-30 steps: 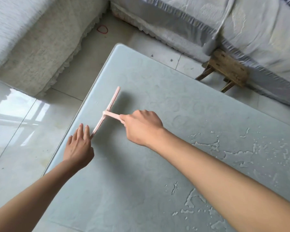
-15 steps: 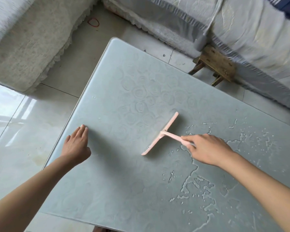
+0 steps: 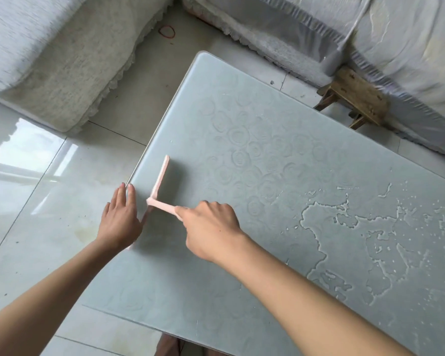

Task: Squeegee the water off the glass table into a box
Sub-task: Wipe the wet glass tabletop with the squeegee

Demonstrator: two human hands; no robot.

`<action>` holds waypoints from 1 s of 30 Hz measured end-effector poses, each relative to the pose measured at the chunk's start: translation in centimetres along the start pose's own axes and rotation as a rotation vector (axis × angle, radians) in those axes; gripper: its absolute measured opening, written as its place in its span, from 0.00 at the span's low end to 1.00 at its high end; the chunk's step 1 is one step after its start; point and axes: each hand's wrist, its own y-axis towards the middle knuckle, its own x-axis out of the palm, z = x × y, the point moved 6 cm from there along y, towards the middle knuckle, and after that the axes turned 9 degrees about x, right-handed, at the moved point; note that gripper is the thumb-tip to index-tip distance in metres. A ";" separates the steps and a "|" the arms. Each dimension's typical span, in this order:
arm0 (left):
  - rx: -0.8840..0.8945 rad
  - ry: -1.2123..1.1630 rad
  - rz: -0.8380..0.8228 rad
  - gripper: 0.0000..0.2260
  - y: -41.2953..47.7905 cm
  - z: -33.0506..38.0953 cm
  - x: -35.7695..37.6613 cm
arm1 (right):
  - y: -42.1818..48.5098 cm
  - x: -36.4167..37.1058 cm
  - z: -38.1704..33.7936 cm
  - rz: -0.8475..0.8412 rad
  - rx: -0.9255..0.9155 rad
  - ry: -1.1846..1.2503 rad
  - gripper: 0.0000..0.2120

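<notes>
Your right hand (image 3: pixel 211 229) grips pink squeegee (image 3: pixel 159 186) | blade at glass table (image 3: pixel 267 291) left edge | left hand (image 3: pixel 120 219) flat beside it (water (image 3: pixel 344 227) pooled right)

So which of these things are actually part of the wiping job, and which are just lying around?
Part of the job:
pink squeegee
glass table
water puddles
right hand holding the squeegee handle
left hand at the table edge

Just lying about:
wooden stool
red rubber band
covered sofas

No box is in view.
</notes>
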 end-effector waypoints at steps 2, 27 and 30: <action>-0.051 0.003 -0.033 0.33 -0.7 -1.2 0.4 | -0.3 0.8 0.4 0.001 0.028 0.027 0.17; -0.209 -0.482 0.121 0.15 -5.0 -7.4 2.3 | -2.2 0.9 -3.9 -0.096 0.113 0.035 0.19; -0.202 -0.478 0.089 0.09 -5.5 -7.5 2.9 | -5.2 2.5 -0.4 -0.137 0.228 0.073 0.16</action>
